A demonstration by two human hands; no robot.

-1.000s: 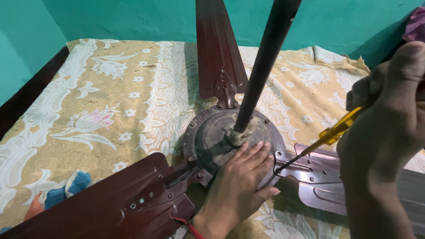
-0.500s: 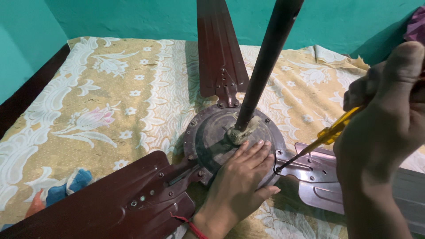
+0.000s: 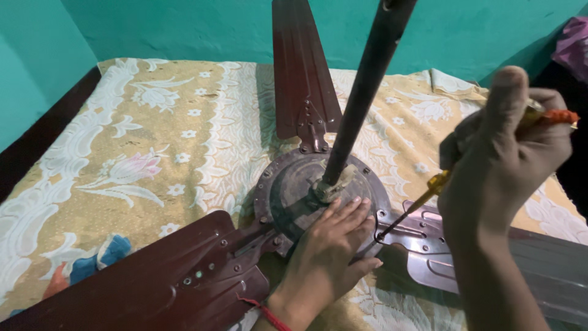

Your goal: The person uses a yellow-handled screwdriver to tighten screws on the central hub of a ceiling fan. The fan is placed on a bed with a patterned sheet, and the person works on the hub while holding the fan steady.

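1. Head view: a ceiling fan's round, dusty metal motor housing (image 3: 294,190) lies mid-scene on a yellow floral bedspread (image 3: 153,159), its dark downrod (image 3: 367,92) rising toward the camera.
2. The left hand (image 3: 331,251) lies flat and unclenched on the housing's near right edge.
3. The right hand (image 3: 508,147), right of it, grips a yellow-handled screwdriver (image 3: 429,193), tip at the blade bracket (image 3: 416,230).
4. Glossy maroon blades (image 3: 159,282) spread outward.
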